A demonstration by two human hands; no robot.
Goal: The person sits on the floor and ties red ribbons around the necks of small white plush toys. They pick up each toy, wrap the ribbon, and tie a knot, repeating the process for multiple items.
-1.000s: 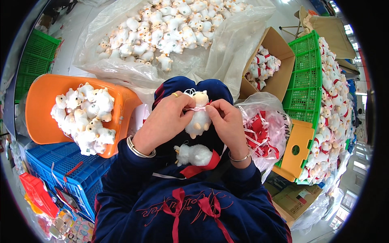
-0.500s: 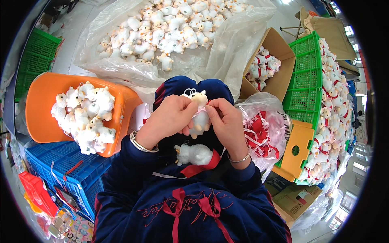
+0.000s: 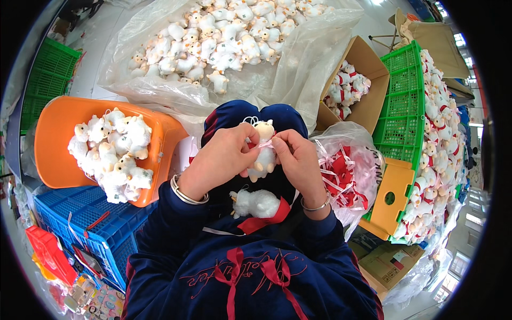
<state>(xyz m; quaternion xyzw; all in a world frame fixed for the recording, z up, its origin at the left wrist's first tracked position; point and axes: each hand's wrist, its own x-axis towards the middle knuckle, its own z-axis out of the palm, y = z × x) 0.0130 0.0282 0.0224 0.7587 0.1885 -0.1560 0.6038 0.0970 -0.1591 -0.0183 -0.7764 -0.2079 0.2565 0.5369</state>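
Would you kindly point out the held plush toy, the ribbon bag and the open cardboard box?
Held plush toy (image 3: 264, 160): head view, on its white body.
Ribbon bag (image 3: 349, 133): head view, on its clear plastic.
Open cardboard box (image 3: 367, 60): head view, on its inner wall.

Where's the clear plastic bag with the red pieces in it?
In the head view, the bag sits right of the right hand, just below the open cardboard box.
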